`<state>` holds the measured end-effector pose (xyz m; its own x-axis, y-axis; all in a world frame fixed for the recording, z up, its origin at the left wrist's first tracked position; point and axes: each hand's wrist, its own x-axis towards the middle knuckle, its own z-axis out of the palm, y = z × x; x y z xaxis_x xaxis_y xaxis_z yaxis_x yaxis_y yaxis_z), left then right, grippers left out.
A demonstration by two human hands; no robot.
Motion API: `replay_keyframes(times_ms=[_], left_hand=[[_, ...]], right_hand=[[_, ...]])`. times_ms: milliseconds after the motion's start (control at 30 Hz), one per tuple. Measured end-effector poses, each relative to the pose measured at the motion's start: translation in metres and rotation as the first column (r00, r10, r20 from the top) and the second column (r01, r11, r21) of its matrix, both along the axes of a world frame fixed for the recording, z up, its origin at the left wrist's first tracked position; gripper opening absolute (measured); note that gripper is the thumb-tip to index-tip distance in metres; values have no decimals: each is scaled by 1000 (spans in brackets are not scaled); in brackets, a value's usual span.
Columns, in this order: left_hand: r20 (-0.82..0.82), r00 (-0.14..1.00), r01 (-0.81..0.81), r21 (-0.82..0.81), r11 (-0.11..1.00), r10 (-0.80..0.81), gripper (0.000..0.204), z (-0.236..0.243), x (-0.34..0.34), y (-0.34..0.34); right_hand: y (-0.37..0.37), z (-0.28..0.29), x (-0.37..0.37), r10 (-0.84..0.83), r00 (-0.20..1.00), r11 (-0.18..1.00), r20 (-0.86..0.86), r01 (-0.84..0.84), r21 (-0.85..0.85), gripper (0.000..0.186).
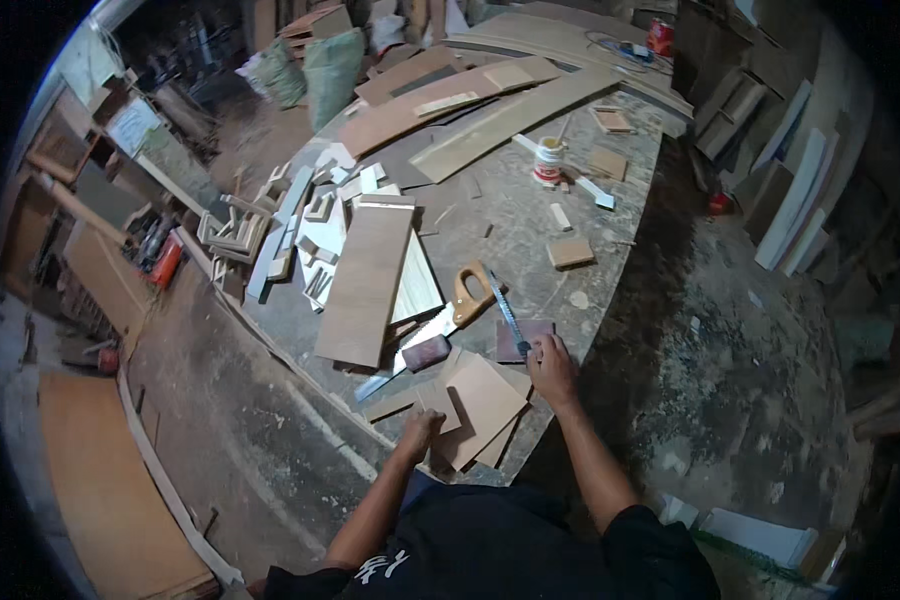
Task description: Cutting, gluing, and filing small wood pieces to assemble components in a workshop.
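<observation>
My left hand (425,430) grips the edge of a small thin wooden board (440,405), beside several overlapping thin panels (488,400). My right hand (548,360) is closed on a slim metal strip with a dark fitting (505,308), like a measuring tool, over a dark reddish square pad (540,329). Left of it a handsaw (473,290) lies with its blade partly under a purple-brown block (426,353). A large brown board (365,280) rests on lighter pieces beyond my left hand.
The worktable (620,205) holds small frames (220,240), long planks (510,125), a glue tub (548,162) and offcuts. Leaning boards (785,200) stand at the right beyond a floor aisle. Sacks (330,70), a large panel (105,480) and stacked wood line the left and back.
</observation>
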<state>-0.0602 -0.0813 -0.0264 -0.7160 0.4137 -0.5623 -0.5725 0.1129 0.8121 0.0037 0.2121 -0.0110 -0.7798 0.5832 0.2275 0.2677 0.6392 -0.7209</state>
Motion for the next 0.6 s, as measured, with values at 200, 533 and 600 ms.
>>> replay_keyframes(times_ms=[200,533,600], left_hand=[[-49,999,20,52,998,-18,14,33,-7,7],[-230,905,361,-23,932,-357,29,38,-26,-9],[-269,909,322,-34,946,-318,31,34,-36,-19]], right_hand=[[-83,29,5,433,901,879,25,-416,-235,36],[-126,-12,0,372,906,326,-200,-329,-886,46],[-128,-13,2,328,929,356,-171,-290,-889,43]])
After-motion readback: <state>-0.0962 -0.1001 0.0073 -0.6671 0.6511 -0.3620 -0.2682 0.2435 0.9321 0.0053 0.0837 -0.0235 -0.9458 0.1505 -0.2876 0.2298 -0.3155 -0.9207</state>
